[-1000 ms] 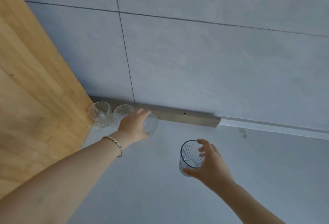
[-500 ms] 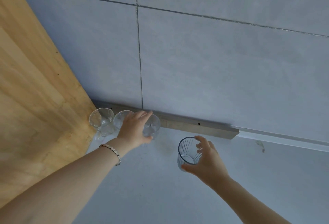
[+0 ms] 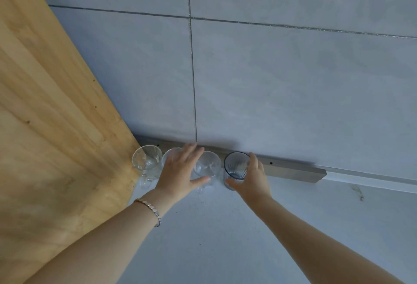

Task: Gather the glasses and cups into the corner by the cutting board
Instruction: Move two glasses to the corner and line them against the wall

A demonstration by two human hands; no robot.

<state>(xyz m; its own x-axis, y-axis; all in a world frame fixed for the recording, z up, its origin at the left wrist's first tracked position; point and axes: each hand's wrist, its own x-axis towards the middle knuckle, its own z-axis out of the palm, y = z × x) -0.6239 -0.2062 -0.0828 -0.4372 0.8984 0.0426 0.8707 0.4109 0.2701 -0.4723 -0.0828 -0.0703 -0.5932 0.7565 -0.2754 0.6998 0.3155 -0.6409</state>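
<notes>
Four glasses in row along metal strip (image 3: 293, 171) at wall base, starting at cutting board (image 3: 56, 148) corner. Left hand (image 3: 178, 171), fingers straight, rests over second glass (image 3: 168, 156) and third glass (image 3: 208, 166). Right hand (image 3: 250, 177) grips ribbed glass (image 3: 235, 166), rightmost, just beside third glass. First glass (image 3: 145, 162) touches board edge.

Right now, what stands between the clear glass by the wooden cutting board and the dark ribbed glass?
Head view: a second clear glass, half hidden under the left hand, then a third clear glass.
</notes>
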